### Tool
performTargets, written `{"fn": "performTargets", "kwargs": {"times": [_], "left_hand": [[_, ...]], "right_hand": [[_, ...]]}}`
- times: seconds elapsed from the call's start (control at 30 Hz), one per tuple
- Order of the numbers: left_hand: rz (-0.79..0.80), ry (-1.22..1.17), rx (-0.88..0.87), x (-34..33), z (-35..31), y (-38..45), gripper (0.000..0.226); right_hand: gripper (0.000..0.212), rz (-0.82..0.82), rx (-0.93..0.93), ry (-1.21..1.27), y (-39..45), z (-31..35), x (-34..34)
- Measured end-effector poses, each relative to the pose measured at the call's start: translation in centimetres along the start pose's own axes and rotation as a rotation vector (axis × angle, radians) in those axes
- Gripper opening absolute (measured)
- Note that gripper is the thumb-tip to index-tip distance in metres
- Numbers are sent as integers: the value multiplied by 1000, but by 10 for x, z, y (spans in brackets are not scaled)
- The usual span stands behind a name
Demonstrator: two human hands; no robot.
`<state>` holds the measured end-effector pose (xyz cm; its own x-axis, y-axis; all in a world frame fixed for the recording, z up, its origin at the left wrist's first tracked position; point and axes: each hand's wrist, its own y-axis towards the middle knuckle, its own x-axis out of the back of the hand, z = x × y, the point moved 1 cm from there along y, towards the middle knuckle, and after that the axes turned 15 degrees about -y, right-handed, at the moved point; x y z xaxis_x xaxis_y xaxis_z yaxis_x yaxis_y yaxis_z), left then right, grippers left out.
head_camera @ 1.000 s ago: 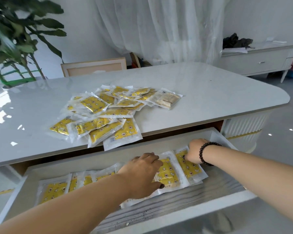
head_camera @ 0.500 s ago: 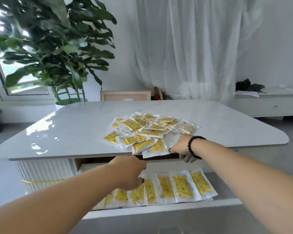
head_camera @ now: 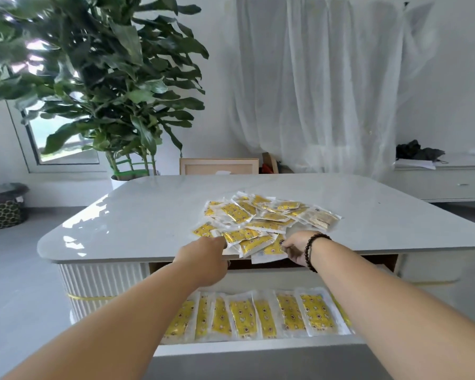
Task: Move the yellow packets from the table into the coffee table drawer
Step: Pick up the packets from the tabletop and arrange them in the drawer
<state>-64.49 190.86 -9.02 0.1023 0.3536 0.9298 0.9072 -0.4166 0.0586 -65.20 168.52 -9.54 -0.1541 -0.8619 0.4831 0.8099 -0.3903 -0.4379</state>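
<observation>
Now both hands are up from the drawer (head_camera: 258, 349) at the table's (head_camera: 148, 215) near edge. Right hand (head_camera: 295, 246) pinches the nearest packet (head_camera: 269, 249), which overhangs that edge. Left hand (head_camera: 203, 249) touches the pile (head_camera: 258, 218); its grip is hidden. A row of packets (head_camera: 258, 314) already lies in the drawer, so this looks like a fresh pickup, with many left.

Light: bright, soft daylight from window (head_camera: 63, 141) at left and through curtain (head_camera: 321, 86).
Glare: white patches on table (head_camera: 154, 215) left side.
Blur: plant (head_camera: 93, 72) leaves smeared.
Distortion: wide-angle bowing at edges.
</observation>
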Motion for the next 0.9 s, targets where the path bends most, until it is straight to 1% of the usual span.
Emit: {"fn": "performTargets", "kwargs": {"times": [0.1, 0.17, 0.2, 0.23, 0.3, 0.33, 0.37, 0.43, 0.53, 0.6, 0.67, 0.73, 0.8, 0.9], "left_hand": [[-57, 48, -36, -5, -1, 11, 32], [-86, 65, -98, -9, -7, 19, 32], [-84, 68, -126, -11, -11, 22, 34], [-68, 76, -145, -15, -15, 25, 37], [-21, 125, -152, -21, -22, 31, 41], [-6, 158, -146, -24, -25, 34, 39], [-3, 185, -138, -26, -27, 37, 34], [-16, 208, -114, -30, -27, 43, 24], [-57, 220, -92, -31, -24, 50, 24], [-106, 163, -88, -28, -24, 52, 26], [-156, 66, -61, -25, -22, 53, 28], [-192, -115, -14, -21, -19, 54, 29], [-213, -454, 53, -16, -18, 53, 29], [-243, -1021, 182, -4, -23, 45, 28]], "right_hand": [[24, 30, -41, -55, -6, 2, 4], [32, -84, -21, -151, -8, 4, 6], [35, -119, 31, -180, -9, 6, 5], [36, -103, 59, -202, -8, 7, 1], [31, -68, 60, -262, 1, 2, -7], [24, -96, 8, -221, 5, 0, -11], [19, -80, -54, -161, 5, -2, -14], [13, 4, -99, -68, 5, -1, -16], [8, 27, -48, 6, 2, 6, -6], [5, 28, 14, 111, 0, 10, 3], [7, 29, 67, 247, -4, 14, 10], [18, 18, 105, 380, -6, 15, 15], [26, -18, 138, 435, -8, 14, 17], [26, -67, 165, 443, -14, 15, 17]]}}
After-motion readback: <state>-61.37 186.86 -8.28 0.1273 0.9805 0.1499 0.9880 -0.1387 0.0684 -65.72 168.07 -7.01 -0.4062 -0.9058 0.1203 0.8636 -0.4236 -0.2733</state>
